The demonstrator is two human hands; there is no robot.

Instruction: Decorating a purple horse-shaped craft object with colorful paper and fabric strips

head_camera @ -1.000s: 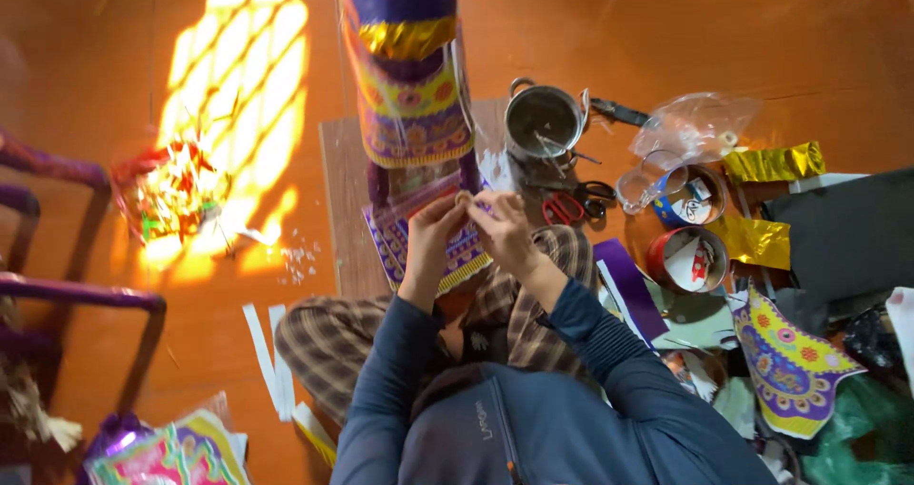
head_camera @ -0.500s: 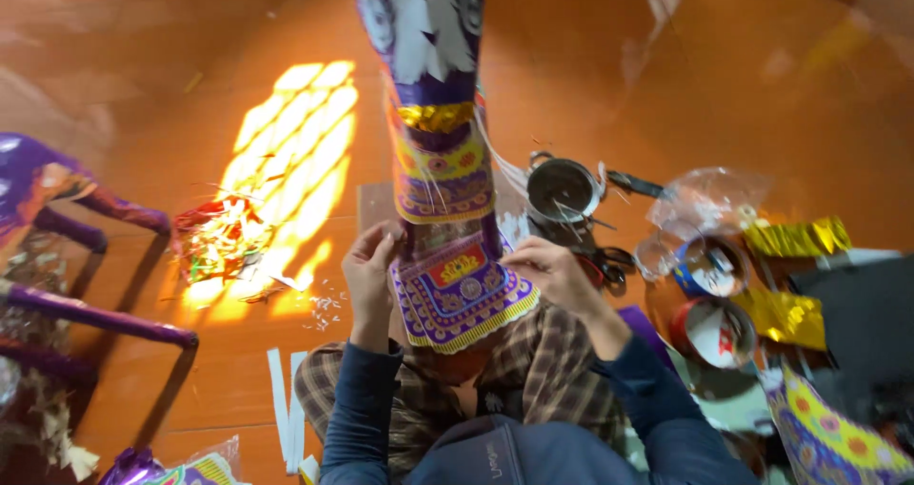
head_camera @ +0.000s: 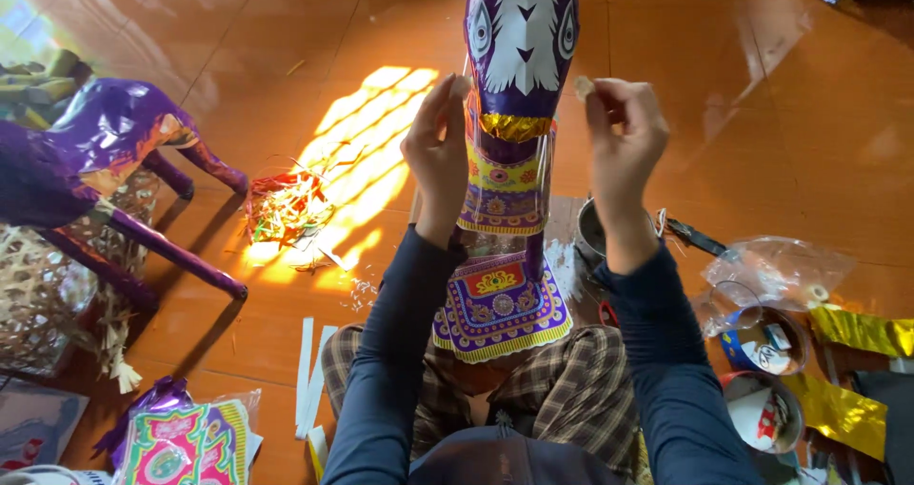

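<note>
Head view: paper horse figure point(head_camera: 514, 161) stands upright on the person's lap, its head between both raised hands. Left hand point(head_camera: 440, 147) lies flat-fingered beside the horse's neck, holding nothing that shows. Right hand point(head_camera: 624, 128) pinches a small pale scrap point(head_camera: 583, 87) just beside the horse's head. Judged light, hollow, easily dented; glossy skin likely slippery, so take it by the neck or base. Horse's ears are cut off; the scrap is too small to identify.

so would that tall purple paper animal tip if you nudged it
Probably. The purple paper animal stands tall and narrow between the left hand and right hand, so it looks top-heavy. Its glossy paper skin suggests it is light, hollow and easily dented.
</note>
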